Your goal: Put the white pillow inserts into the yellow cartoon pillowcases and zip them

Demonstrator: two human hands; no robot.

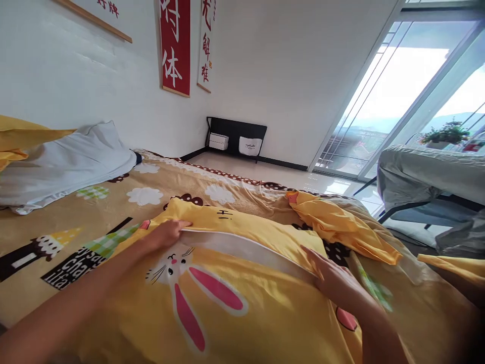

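A yellow pillowcase (265, 313) lies in front of me, with a white rabbit with pink ears printed on it. Its long white-edged opening gapes across the middle, and pale material (235, 246) shows inside; whether that is a pillow or lining I cannot tell. At the left end of the opening, my left hand (170, 235) is closed on the edge, index finger stretched along it. My right hand (335, 275) grips the cloth at the right end, its fingers over the upper flap and partly hidden by folds.
A patterned bedspread (185, 182) covers the bed beneath. More yellow cloth (341, 225) lies crumpled at right, and a white pillow (79, 156) rests at left by the wall. Beyond stand a black low shelf (235, 126) and a covered piece of furniture (428, 169) near the glass door.
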